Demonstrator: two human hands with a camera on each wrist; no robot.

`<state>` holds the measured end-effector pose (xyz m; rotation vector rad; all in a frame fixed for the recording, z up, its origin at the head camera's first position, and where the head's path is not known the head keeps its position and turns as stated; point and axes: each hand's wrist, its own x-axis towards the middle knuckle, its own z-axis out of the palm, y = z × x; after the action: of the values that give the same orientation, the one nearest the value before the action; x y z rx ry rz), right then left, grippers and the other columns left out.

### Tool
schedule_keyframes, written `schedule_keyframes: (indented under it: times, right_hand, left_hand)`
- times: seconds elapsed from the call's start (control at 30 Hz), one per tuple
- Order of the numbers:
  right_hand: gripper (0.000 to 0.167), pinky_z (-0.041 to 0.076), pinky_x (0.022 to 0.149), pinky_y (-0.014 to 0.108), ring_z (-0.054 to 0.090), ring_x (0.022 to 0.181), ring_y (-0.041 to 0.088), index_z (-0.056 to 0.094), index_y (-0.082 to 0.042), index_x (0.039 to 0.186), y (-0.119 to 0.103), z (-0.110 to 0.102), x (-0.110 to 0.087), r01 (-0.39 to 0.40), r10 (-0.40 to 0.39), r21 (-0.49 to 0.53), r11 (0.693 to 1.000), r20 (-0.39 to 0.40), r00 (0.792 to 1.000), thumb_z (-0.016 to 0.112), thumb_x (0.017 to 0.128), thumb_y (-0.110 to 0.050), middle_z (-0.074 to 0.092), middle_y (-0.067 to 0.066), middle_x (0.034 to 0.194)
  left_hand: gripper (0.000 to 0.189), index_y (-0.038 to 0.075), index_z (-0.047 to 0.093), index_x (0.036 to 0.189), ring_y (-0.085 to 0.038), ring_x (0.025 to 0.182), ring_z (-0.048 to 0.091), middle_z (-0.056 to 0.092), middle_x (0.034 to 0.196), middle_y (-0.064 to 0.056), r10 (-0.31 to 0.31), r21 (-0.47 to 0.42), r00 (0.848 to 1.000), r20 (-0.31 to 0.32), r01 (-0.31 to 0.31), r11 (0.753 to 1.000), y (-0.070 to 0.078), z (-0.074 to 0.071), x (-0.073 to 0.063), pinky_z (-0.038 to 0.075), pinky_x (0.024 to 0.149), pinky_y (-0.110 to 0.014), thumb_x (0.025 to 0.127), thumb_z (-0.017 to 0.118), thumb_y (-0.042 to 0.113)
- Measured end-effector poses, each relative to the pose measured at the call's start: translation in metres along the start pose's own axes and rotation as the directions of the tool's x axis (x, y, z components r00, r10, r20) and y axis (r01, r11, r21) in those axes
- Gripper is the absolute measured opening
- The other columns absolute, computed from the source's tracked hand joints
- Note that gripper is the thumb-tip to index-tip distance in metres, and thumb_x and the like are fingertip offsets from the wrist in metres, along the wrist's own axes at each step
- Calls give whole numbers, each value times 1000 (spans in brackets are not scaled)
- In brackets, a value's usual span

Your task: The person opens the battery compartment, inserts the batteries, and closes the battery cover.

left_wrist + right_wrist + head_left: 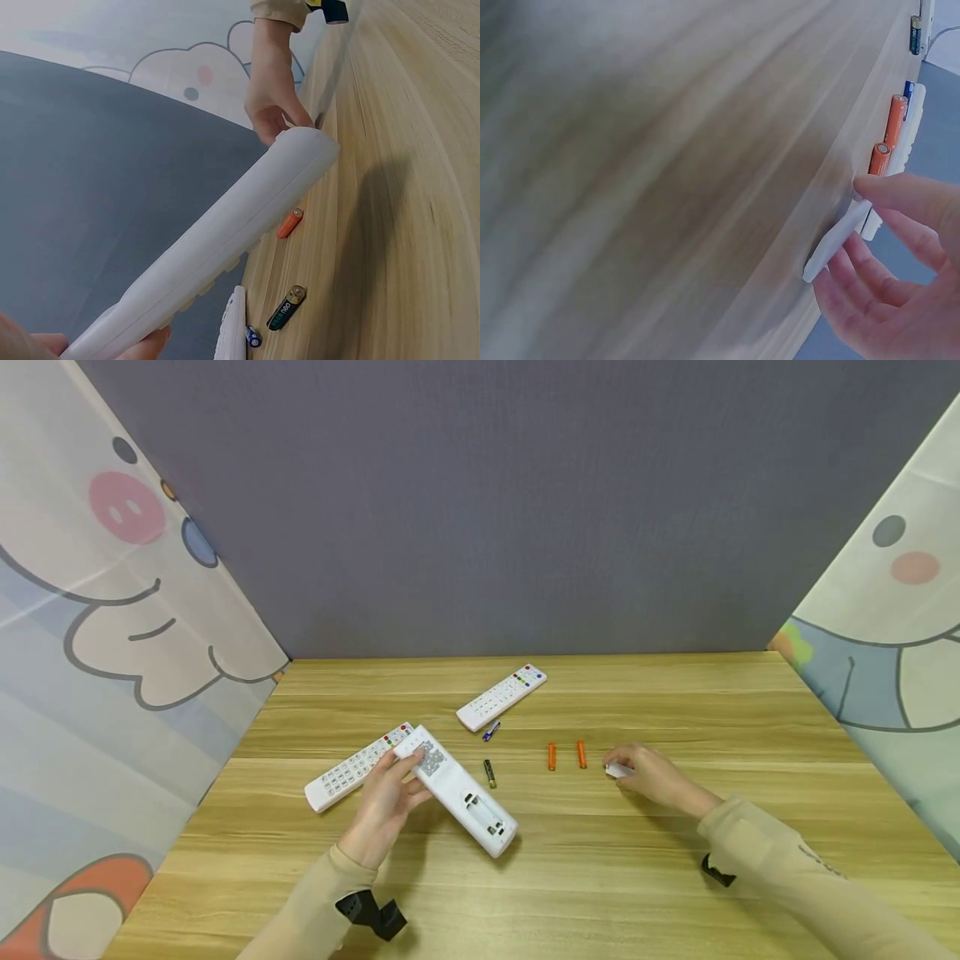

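Observation:
My left hand [384,806] grips a white remote control [457,787] by one end, its back turned up and the battery compartment [483,814] uncovered, with no batteries inside. In the left wrist view this remote [217,225] is seen edge-on, raised over the table with its shadow below. On the right, my right hand [651,774] pinches a small white battery cover [618,770] between thumb and fingers, close over the wood. The right wrist view shows the cover [836,238] tilted in those fingers. Two orange batteries [552,757] stand apart, left of the right hand.
A second white remote [356,770] lies buttons up, behind the left hand. Farther back is a third remote [501,697], with a blue battery [491,731] beside it. A dark green battery [490,773] lies near the held remote. A grey panel [525,510] borders the table's back edge.

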<state>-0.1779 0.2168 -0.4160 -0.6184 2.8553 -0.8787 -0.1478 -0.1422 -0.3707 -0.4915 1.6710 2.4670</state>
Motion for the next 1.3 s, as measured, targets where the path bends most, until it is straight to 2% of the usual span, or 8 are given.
schedule_keyframes:
  times: [0.23,0.43,0.6,0.7,0.87,1.07,1.3]
  right_hand:
    - [26,49,66,37,54,83,27,60,3,102,2,-1,2,-3,3,-2,1000,28,1000,64,76,2,58,15,93]
    - [24,50,62,30,56,80,22,57,5,106,2,-2,9,-57,50,88,994,76,996,58,82,-2,59,13,93]
    - [24,50,68,34,56,81,22,58,6,105,0,-3,18,-49,44,80,996,64,997,57,82,-4,61,13,92]
    - [24,48,61,30,53,73,18,58,8,103,-1,-3,24,-28,24,79,996,50,998,57,81,-4,60,10,84]
    - [27,39,50,21,45,63,12,56,11,104,-3,-3,33,-41,34,130,991,59,998,56,80,-1,57,7,76]
    - [30,41,53,24,46,65,14,54,12,107,-9,-4,43,-130,118,177,976,79,990,52,80,-3,57,12,80]
    - [30,42,55,26,49,69,18,57,8,106,-16,0,52,-195,187,129,972,69,980,56,82,-10,56,12,82]
  left_hand:
    - [33,2,40,121,-19,73,63,57,90,-3,-4,-6,1000,-4,4,1000,0,0,0,52,74,-37,89,47,4]
    - [38,1,37,124,-19,74,62,57,91,-4,5,-10,1000,5,-5,1000,1,0,-1,52,76,-38,88,49,6]
    - [30,3,41,119,-19,73,62,57,90,-3,-1,-12,1000,-2,1,1000,1,0,0,53,73,-36,89,47,5]
    - [29,4,42,117,-19,73,62,56,90,-3,-2,-13,1000,-3,2,1000,1,0,-1,53,74,-36,89,46,5]
    - [28,3,42,117,-19,73,63,56,92,-4,-1,-23,1000,0,1,1000,0,0,-1,52,75,-37,89,46,5]
    - [31,3,41,119,-20,75,62,55,93,-4,-2,-34,1000,7,2,999,0,0,-2,52,77,-38,89,47,5]
    - [33,4,40,121,-20,78,62,56,94,-4,-3,-41,1000,13,4,999,0,1,-3,51,77,-38,89,47,7]
